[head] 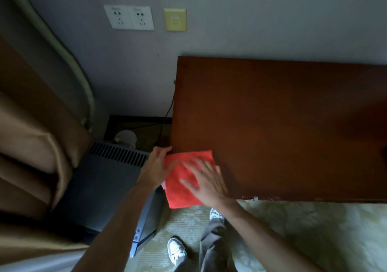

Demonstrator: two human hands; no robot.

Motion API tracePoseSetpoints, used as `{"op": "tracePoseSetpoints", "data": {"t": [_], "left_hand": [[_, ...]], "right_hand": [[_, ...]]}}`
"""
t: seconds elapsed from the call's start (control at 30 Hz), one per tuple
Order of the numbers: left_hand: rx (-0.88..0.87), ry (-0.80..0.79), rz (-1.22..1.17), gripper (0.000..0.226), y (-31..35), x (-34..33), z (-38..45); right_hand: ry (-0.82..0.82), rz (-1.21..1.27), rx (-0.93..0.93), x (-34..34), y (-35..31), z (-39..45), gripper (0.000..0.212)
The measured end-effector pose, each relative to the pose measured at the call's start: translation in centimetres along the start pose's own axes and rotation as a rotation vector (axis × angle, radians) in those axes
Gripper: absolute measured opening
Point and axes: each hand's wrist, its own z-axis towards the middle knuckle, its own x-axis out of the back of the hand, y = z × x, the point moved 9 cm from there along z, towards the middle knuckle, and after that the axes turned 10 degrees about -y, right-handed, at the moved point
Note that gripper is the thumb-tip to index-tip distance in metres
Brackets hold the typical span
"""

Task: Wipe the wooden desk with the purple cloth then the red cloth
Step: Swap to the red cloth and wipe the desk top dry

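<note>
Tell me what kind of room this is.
Probably a hotel or dorm room: a wooden desk against a wall with twin power sockets, heavy tan curtains, patterned carpet and a small dark fridge-like appliance.

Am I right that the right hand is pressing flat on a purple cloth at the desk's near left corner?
Not quite: the head view shows the cloth is red, not purple. The right hand does press flat on it at the desk's near left corner.

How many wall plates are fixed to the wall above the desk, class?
3. Two white power sockets sit side by side, the left socket and the right socket; a yellowish data plate hangs just right of them. Others may lie outside the view.
</note>
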Motion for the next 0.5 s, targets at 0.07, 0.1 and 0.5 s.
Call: {"op": "tracePoseSetpoints", "data": {"t": [0.07, 0.1, 0.5], "left_hand": [[0.072, -0.051, 0.022, 0.072, -0.2, -1.3, -0.1], [0.098, -0.048, 0.021, 0.073, -0.1, -1.5, -0.1], [-0.232, 0.207, -0.013, 0.027, 9.5, 9.3, -1.5]], "right_hand": [[0.058, 0.033, -0.111, 2.5, 2.7, 1.2, 0.074], [0.041, 0.013, -0.129, 3.1, 3.4, 1.8, 0.078], [0.064, 0.213, 0.094, 12.9, 1.9, 5.1, 0.023]]}}
